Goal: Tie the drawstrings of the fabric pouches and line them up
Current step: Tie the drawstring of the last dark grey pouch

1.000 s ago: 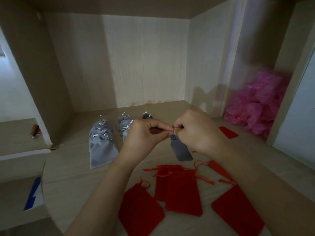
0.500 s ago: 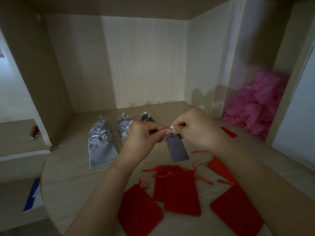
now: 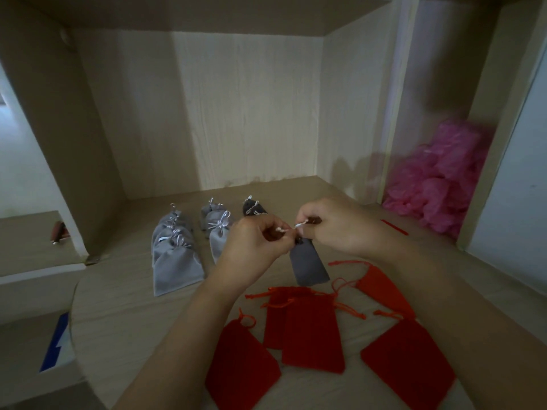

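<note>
1. I am looking into a pale wooden alcove (image 3: 251, 113). Its floor runs forward as the tabletop (image 3: 118, 306), and the pouches lie on it.
2. Far left, on a lower ledge, sits a small brown object (image 3: 60, 230), too blurred for me to name. Below it is a blue-and-white strip (image 3: 56, 341).
3. Next comes a long row of light grey pouches (image 3: 177, 261), overlapping from front to back, with their necks tied in white bows.
4. Just to the right is a shorter row of grey pouches (image 3: 219, 232), also tied. Beyond that, one tied dark pouch (image 3: 254, 209) lies at the back.
5. The left hand (image 3: 254, 247) is raised above the tabletop with its fingers curled in, pinching one end of the white drawstring (image 3: 296, 226).
6. The drawstring runs taut between both hands. The dark grey pouch (image 3: 309, 264) hangs from it with its neck gathered. I cannot tell whether its lower edge touches the tabletop.
7. The right hand (image 3: 340, 226) is level with the left and close beside it. Its thumb and fingers pinch the other end of the drawstring.
8. Nearest me, below the hands, the red pouches (image 3: 310, 329) lie flat and scattered with their cords loose. Two overlap in the middle.
9. Far right, in a separate compartment, is a pink crumpled heap (image 3: 444, 184).
</note>
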The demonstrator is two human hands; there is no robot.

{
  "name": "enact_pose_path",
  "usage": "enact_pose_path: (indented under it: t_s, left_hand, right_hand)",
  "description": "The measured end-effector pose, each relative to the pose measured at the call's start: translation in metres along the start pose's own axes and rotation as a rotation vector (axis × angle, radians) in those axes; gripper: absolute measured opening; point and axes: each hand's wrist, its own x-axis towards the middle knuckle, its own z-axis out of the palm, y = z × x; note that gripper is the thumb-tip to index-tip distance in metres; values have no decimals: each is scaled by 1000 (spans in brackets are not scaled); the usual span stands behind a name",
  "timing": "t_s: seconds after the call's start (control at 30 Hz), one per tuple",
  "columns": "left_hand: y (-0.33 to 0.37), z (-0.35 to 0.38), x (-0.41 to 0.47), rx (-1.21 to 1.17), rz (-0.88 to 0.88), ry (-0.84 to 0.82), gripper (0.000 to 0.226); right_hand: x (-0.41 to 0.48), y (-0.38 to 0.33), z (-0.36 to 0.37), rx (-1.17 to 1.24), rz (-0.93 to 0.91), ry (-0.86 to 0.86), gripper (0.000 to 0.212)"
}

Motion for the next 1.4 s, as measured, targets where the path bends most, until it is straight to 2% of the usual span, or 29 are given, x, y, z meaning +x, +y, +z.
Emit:
enact_pose_path:
  t_s: [0.07,0.17,0.3,0.37,0.57,0.63,0.73,0.83,0.93,1.07,1.17,1.3,1.4]
  left_hand:
    - [-1,1,0,-15,-8,-9,18]
    - [-2,1,-1,11,18,-16,9]
    - [-2,0,1,-120,-2,-6,13]
    - [-1,1,1,-171,8,7,16]
    - [1,4,-3,-27,116,98,8]
    - [4,6,-4,46,133,92,9]
    - [5,5,-3,236,147,84,16]
    - [2,2,-2,316,186,123,19]
    - [-1,2,-1,299,257,185,16]
    - [-1,-1,0,315,372,239,23]
    - [2,-5,-1,306,448,295,20]
    - [7,-6,-4,251,427,382,12]
    - [8,-3,-6,155,345,379,4]
  right_hand:
    - [1,1,2,62,4,-22,14]
    - [2,7,6,170,3,-51,16]
    - [1,14,8,631,31,-127,8]
    - [1,16,8,729,47,-109,10]
    - [3,14,12,664,59,-42,20]
    - [3,13,16,604,43,-35,15]
    - [3,14,22,576,5,-48,13]
    - [3,15,24,602,7,-42,18]
    - [4,15,20,651,-9,8,13]
    - [4,19,9,921,6,4,12]
    - [3,18,9,1049,12,-6,14]
    - [0,11,8,1084,-27,57,14]
    - [-3,11,6,1048,-41,109,12]
